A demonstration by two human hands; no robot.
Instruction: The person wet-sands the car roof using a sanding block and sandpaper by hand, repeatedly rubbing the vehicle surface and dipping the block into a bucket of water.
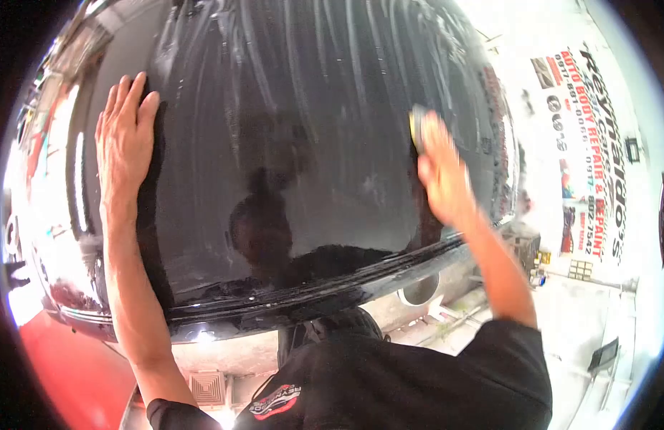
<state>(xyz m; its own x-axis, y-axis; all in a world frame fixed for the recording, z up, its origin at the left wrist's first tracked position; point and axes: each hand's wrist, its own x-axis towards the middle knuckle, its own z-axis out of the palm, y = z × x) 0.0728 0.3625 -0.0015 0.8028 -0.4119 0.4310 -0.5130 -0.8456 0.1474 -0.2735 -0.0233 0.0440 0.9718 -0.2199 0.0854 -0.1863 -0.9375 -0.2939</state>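
A glossy black car panel (332, 193) fills the middle of the head view, with whitish wet streaks running over its far half. My left hand (124, 143) lies flat on the panel's left side, fingers stretched out and holding nothing. On the right side, my right hand (443, 172) is closed around a small pad (417, 129), grey with a yellow edge, against the panel. That hand is smeared by motion, and the fingers partly cover the pad, so its exact kind is unclear. A dark reflection shows in the panel between both hands.
The panel's near edge (310, 294) runs in front of my black shirt (389, 380). Something red (67, 373) is at the lower left. A white wall banner (579, 158) with red and black lettering hangs on the right, above a floodlight (604, 355).
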